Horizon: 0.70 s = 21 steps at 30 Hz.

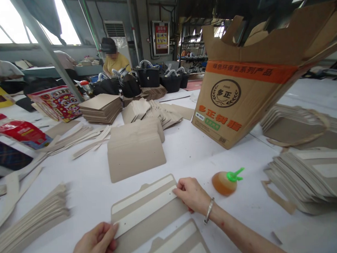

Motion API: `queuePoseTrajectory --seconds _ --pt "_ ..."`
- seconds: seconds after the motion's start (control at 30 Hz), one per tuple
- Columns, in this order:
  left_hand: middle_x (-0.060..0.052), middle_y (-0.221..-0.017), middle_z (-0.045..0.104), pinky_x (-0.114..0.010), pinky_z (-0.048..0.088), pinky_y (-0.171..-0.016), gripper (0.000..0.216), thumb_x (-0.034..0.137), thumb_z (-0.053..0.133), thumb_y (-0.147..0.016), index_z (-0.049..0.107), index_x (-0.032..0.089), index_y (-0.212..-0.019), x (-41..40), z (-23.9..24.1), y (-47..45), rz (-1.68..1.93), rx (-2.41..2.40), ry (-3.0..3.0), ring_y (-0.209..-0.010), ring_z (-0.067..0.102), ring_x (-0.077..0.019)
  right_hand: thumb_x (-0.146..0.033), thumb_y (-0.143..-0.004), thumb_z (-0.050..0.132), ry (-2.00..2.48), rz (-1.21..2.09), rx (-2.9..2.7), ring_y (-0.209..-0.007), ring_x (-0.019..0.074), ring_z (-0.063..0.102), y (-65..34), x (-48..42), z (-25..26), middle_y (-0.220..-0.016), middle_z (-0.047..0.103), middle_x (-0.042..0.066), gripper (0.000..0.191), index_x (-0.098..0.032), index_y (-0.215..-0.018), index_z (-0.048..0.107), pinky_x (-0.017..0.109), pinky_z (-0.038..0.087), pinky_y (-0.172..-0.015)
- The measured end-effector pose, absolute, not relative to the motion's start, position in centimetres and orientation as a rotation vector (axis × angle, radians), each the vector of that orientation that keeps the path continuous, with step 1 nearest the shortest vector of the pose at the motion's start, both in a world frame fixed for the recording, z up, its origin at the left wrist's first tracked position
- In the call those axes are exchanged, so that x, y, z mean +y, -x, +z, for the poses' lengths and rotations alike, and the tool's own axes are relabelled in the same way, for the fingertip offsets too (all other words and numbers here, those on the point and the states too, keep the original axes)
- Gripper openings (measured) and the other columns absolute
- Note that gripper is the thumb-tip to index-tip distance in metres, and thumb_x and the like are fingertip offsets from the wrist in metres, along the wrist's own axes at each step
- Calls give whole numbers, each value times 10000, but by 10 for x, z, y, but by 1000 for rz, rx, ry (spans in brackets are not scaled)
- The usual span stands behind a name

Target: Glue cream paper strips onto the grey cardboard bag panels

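A pale strip [146,211] with small holes near its ends lies across a grey-beige board panel [155,224]. My left hand [96,241] pinches the strip's left end, thumb on top. At the other end, my right hand [193,194], with a bracelet at the wrist, holds strip and panel edge between thumb and curled fingers. A second pale strip runs along the panel's far edge. Nearer me lies another panel [178,244] with pale strips on it. Right of my right hand stands a round glue bottle [224,183] with a green nozzle and amber liquid.
Plain panels [136,153] lie ahead. A tall open cardboard box [225,98] stands at right, near stacked panels [305,180]. Bundled strips [36,216] and a red-labelled bottle [22,129] are at left. Behind are black bags [147,76] and a person in yellow [116,63].
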<state>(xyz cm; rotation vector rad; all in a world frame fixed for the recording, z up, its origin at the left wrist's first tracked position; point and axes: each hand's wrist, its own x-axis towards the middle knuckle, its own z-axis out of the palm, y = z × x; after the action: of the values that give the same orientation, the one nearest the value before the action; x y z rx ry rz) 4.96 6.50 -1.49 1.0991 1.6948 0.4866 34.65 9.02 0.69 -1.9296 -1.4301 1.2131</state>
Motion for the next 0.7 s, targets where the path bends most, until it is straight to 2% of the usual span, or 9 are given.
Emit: queuePoseTrajectory --seconds 0.43,0.7 --pt "50 -467 552 -214 393 -381 557 769 500 -626 457 214 -599 65 -15 -50 437 1719 -1184 -382 505 -111 -248 -762 511 1939 1147 -1476 -304 117 514 -346 89 3 -410 487 -50 184 -198 -589 472 157 284 -240" --pt "50 -485 533 -231 427 -379 421 629 439 -720 431 219 -628 66 -4 -53 378 1697 -1252 -395 529 -120 -280 -817 472 1945 1173 -1515 -298 107 508 -345 88 2 -431 484 -59 231 -206 -600 444 156 296 -252"
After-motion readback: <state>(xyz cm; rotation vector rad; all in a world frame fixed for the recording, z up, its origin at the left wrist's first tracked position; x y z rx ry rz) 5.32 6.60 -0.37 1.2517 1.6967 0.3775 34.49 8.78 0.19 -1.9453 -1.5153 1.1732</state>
